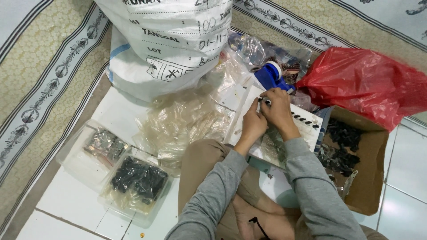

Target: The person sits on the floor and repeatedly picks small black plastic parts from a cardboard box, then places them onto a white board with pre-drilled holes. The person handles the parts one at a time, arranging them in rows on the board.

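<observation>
A flat white rectangular board (307, 126) lies across my lap and the white tiled floor (58, 195), tilted away to the right, with a short row of small black pieces (304, 119) sitting along its upper edge. Both my hands meet at the board's top left corner. My left hand (254, 122) is curled with its fingers pinching something small and dark at that corner, and my right hand (279, 109) is bent over beside it, fingertips pressing on the same spot; the two hands touch each other. What exactly they pinch is too small to tell.

Just behind my hands stands a blue plastic tape dispenser (272, 74), among crumpled clear plastic bags (187, 120) that spread leftward over the floor. To the right of the board sits an open brown cardboard box (371, 173) holding a heap of small black parts (340, 144). Above the box lies a bulging red plastic bag (369, 82). A big white woven sack (169, 40) with black markings stands at the top, well behind the clear bags. On my left, two clear plastic trays rest on the floor: the nearer one (135, 180) holds black parts, the farther one (104, 146) holds greyish pieces. A patterned cream carpet (40, 75) borders the tiles.
</observation>
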